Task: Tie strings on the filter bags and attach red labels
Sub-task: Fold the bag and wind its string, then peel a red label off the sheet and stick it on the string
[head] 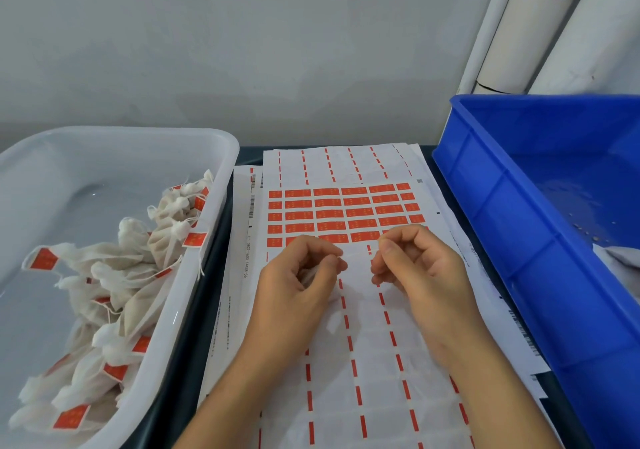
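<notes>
From the head camera, both hands work over a stack of sticker sheets [367, 362] spread on a dark table [180, 372]. The left hand [298, 282] has its fingers curled in, thumb and forefinger pinched on something white and thin, seemingly the neck of a filter bag [313, 273] tucked in the palm; most of that bag is hidden by the fingers. The right hand [419, 268] is curled too, thumb against forefinger near its top as if pinching a fine string, though the string itself is too thin to make out, so what it holds I cannot tell. The two hands sit close together, just apart, above the lower edge of the remaining red labels [343, 214], which fill several rows on the top sheet; below them the sheet shows only red dashes where stickers have been peeled.

At left, a clear plastic tub [145, 362] touches the sheets' side and holds a heap of finished filter bags [114, 275], white, tied at the neck, each with a small red tag. At right stands a blue plastic crate [519, 226], with a bit of white material at its far right edge. White pipes [540, 32] lean against the grey wall behind
</notes>
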A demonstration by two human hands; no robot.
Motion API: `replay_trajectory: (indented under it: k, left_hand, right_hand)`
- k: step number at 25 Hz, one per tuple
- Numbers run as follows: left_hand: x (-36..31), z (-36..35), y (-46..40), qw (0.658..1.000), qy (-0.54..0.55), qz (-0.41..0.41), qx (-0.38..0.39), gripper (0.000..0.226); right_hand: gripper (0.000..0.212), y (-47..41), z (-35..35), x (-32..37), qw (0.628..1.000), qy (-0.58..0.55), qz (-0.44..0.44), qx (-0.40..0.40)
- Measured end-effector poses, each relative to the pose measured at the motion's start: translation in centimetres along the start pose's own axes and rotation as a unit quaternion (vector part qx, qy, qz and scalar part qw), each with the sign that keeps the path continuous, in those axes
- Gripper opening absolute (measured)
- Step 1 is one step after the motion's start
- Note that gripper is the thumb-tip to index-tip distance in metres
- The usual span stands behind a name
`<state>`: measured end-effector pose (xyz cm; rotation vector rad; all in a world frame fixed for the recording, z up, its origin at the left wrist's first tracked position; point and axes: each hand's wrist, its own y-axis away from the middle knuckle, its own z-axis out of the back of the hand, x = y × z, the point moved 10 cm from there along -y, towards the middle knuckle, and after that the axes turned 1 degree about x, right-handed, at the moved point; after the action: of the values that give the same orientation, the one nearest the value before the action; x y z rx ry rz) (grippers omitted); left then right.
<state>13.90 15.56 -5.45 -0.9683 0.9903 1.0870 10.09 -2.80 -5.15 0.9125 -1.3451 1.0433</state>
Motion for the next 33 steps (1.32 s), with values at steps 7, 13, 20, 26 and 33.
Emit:
replay_trajectory:
  k: [7, 13, 20, 26, 33]
  left_hand:
    - [-0.3, -0.2, 0.2, 0.999, -0.032, -0.005, 0.001, 0.01]
    - [-0.1, -0.3, 0.3, 0.999, -0.045, 0.006, -0.005, 0.005]
    - [0.4, 0.5, 0.3, 0.999, -0.019, 0.024, -0.035, 0.004]
    - [0.5, 0.2, 0.3, 0.999, -0.04, 0.027, -0.016, 0.006]
    - [0.3, 0.1, 0.4, 0.998, -0.057, 0.014, -0.012, 0.005]
  right_hand:
    - [0.008, 0.1, 0.9, 0.2, 0.999, -0.011, 0.009, -0.04]
    - [0.008, 0.1, 2.2, 0.4, 0.993, 0.041, 0.032, -0.104]
    - [0.008, 0.6, 1.8, 1.1, 0.988, 0.08, 0.072, -0.109]
    - [0.005, 0.8, 2.4, 1.5, 0.98, 0.08, 0.104, -0.148]
    - [0.01, 0.7, 2.6, 0.8, 0.978, 0.13, 0.093, -0.134]
